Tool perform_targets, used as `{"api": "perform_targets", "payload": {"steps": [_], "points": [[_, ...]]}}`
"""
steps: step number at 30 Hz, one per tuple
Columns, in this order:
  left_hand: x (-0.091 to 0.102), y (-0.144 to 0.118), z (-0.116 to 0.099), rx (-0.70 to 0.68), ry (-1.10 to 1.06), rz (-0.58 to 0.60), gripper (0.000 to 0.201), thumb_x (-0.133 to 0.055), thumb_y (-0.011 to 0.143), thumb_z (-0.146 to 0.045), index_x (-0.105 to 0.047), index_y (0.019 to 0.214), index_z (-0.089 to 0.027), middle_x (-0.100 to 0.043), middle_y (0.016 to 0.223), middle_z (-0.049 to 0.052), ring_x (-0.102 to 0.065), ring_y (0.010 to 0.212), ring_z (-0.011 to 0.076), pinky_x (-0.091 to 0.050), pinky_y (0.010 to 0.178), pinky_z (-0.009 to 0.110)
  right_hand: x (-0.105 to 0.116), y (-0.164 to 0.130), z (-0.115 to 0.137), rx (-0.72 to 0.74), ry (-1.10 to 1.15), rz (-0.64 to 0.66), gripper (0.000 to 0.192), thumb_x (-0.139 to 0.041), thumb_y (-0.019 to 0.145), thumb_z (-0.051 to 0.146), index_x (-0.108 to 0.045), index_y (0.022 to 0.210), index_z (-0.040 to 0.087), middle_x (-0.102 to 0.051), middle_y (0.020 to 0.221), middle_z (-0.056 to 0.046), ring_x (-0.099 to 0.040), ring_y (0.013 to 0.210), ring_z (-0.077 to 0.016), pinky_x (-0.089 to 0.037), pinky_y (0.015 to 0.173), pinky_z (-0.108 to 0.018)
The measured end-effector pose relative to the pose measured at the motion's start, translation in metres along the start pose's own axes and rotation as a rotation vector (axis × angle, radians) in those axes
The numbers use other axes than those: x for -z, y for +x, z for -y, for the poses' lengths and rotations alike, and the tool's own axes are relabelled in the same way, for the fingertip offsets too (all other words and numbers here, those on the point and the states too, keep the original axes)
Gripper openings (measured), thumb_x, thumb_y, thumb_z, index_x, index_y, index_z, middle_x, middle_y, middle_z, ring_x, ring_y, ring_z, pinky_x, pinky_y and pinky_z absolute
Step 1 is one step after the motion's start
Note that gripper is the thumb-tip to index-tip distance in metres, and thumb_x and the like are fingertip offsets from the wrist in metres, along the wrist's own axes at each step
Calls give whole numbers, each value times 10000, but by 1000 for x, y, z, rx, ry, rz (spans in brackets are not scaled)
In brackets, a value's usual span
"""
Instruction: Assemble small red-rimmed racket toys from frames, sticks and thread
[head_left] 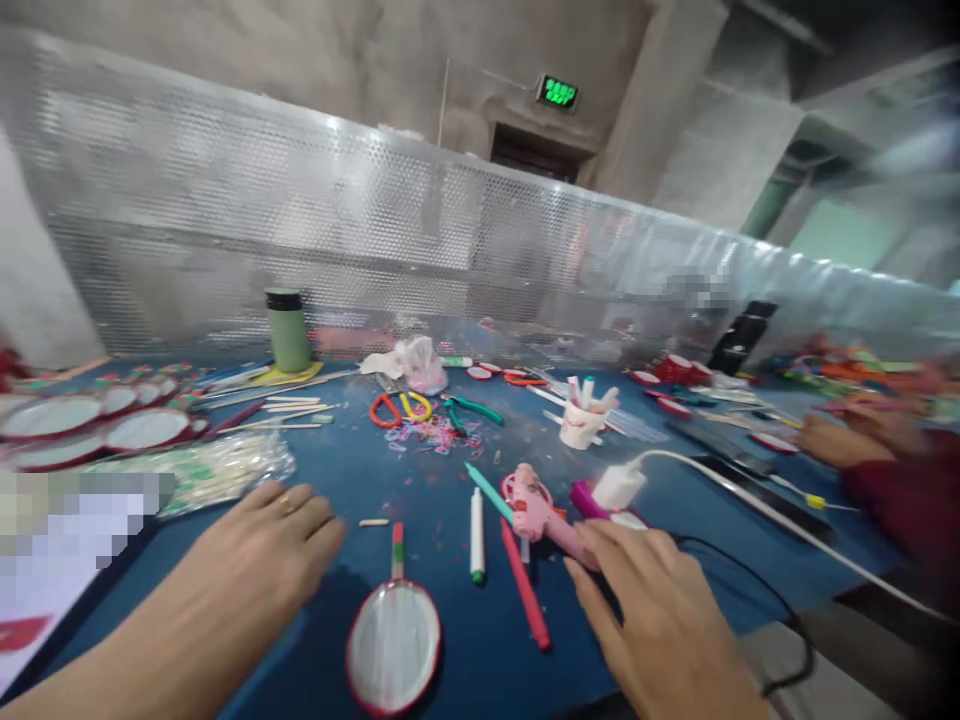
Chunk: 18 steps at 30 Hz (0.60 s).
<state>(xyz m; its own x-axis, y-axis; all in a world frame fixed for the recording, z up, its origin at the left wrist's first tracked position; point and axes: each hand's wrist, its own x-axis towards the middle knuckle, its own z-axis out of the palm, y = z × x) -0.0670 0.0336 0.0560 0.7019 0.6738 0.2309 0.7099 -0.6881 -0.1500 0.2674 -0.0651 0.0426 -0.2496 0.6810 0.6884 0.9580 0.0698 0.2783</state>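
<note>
A pink hot glue gun (531, 508) lies on the blue table, its nozzle end away from me. My right hand (652, 600) has thumb and fingers around the end of its handle. Left of centre, my left hand (277, 545), with a ring on one finger, is low over the table with its fingers loosely bent and nothing seen in them. Between the hands lies a small round paddle (394, 645) with a red rim and a red and green stick handle. Near the glue gun are a white marker (477, 535), a red marker (525, 585) and a teal marker (487, 490).
Scissors (401, 408), teal pliers (474, 410) and a cup of markers (583, 420) stand farther back. Several round paddles (146, 430) and a plastic bag (225, 470) lie left. A white cable (742, 485) crosses the right side, near another person's hand (840, 440).
</note>
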Motion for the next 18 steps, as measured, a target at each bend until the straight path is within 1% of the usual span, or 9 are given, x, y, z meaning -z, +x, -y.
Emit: {"api": "perform_targets", "payload": {"steps": [1,3,5,7,9,11,15,18], "points": [[5,6,-3,9,18,46,287,-486,882,-72,-729,956,-205,-730,957,86,-655,913,264,-478,877,422,-8,4,0,7,-44,35,252,-451,965,228,-683,1007,141,-711,959,-142,-607,858,-324,-433,718,-436],[8,16,-4,17,49,115,250,-508,882,-58,-720,950,-172,-724,953,104,-652,893,251,-476,840,390,-22,11,-1,24,-108,107,232,-485,927,235,-697,967,150,-704,910,-141,-591,818,-332,-411,683,-431],[5,22,-1,17,59,148,206,-528,894,-79,-707,961,-156,-717,961,113,-647,893,256,-469,830,392,-31,15,-2,46,-147,162,194,-522,892,227,-704,929,172,-691,846,-124,-583,779,-328,-392,668,-427],[-1,26,4,6,33,143,189,-518,916,-104,-694,962,-155,-708,962,111,-644,898,263,-463,832,405,-34,17,-3,65,-172,185,169,-538,872,213,-703,893,189,-671,787,-108,-577,747,-322,-376,660,-423],[-5,30,9,12,-23,135,225,-469,951,-128,-692,943,-163,-701,943,102,-647,894,261,-460,830,411,-36,17,-4,76,-181,183,164,-534,868,201,-697,862,197,-650,748,-99,-571,727,-320,-364,652,-418],[-8,35,14,49,-107,133,276,-429,980,-155,-701,939,-177,-696,931,90,-654,894,251,-462,833,402,-37,17,-6,81,-170,171,180,-511,878,197,-681,820,204,-633,724,-95,-565,712,-316,-356,645,-413],[-16,42,18,110,-289,87,232,-489,957,-176,-718,988,-207,-685,971,64,-656,917,224,-475,835,349,-44,16,-9,90,-140,111,293,-407,939,207,-642,764,213,-598,683,-93,-539,674,-305,-346,624,-402],[-23,42,20,126,-354,69,217,-517,926,-157,-725,966,-204,-673,967,61,-652,907,216,-485,808,321,-46,13,-12,73,-104,69,360,-338,995,262,-637,805,198,-592,682,-95,-531,663,-293,-356,614,-395]]}}
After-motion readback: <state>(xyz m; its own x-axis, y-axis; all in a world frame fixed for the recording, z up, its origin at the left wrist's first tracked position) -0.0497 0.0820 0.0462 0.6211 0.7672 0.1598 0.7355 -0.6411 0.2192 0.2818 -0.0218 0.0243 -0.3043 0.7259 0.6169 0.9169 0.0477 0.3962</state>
